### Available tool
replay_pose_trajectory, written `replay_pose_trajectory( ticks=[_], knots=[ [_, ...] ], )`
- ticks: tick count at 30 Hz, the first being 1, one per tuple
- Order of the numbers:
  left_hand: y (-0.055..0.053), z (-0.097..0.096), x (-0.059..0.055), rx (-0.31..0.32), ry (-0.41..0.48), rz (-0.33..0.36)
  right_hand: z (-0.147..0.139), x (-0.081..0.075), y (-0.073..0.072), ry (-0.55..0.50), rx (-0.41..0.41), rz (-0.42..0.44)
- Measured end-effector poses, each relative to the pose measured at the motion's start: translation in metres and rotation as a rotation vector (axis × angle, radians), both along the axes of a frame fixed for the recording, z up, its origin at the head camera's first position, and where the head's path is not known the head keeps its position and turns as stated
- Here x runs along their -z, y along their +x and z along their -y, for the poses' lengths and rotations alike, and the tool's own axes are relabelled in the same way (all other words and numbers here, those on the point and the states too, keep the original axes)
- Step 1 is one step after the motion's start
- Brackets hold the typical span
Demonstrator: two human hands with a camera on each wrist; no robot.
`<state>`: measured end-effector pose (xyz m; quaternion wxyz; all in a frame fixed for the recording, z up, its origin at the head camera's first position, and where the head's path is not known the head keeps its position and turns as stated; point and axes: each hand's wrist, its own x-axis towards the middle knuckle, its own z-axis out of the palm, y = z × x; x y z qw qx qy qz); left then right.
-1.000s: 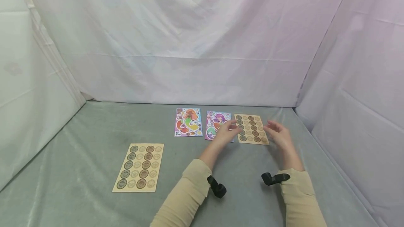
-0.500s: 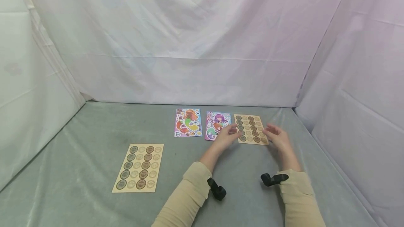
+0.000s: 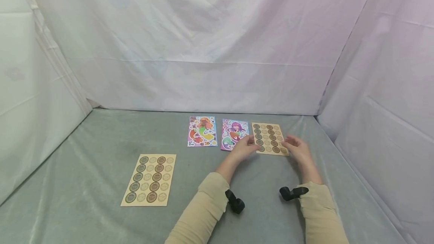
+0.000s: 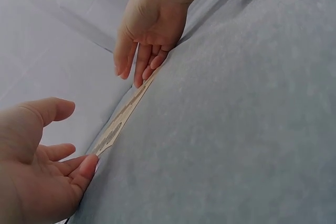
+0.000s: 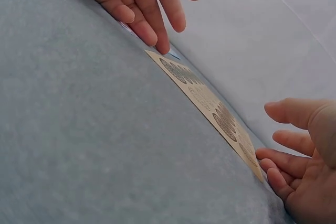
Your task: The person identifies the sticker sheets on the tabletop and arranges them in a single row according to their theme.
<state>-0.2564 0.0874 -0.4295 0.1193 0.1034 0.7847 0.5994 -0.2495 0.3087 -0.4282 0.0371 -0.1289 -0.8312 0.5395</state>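
A tan sheet of round stickers (image 3: 270,138) lies flat at the back right of the table, its dark and pale circles set in columns. At its left edge is my left hand (image 3: 243,150), fingers relaxed and thumb apart, partly over the neighbouring mermaid sticker sheet (image 3: 234,133). My right hand (image 3: 298,150) is at the sheet's right edge, its fingertips touching or very near the near corner in the right wrist view. Neither hand pinches the sheet (image 5: 205,103). In the left wrist view, the left fingertips (image 4: 89,165) are close to a corner of it.
Left of the purple-haired mermaid sheet lies a second mermaid sticker sheet (image 3: 202,131). Another tan round-sticker sheet (image 3: 148,180) lies nearer, at the left. A grey cloth (image 3: 101,138) covers the table, with white curtains (image 3: 203,40) behind and at both sides.
Both hands have slid slightly nearer along the sides of the tan sheet, and the right hand has drifted a little left. The sheets look unmoved.
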Motion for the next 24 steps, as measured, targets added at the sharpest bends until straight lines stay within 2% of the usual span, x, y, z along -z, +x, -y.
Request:
replay_pose_trajectory(
  ticks=[5,14,19,24],
  knots=[
    [0.0024,-0.0034,-0.0011,-0.012,-0.033,0.018,0.0004,0.0006,-0.0002,0.001,0.002,-0.002],
    [0.0058,-0.0031,-0.0004,0.010,-0.067,-0.028,0.0032,-0.0016,-0.0007,0.012,0.017,0.025],
    [0.0068,-0.0033,-0.0008,0.003,-0.042,-0.024,0.0029,-0.0010,-0.0011,-0.010,0.032,0.024],
    [0.0059,-0.0055,0.0024,-0.045,0.016,-0.021,0.0037,0.0006,-0.0028,-0.029,0.085,0.021]
  ],
)
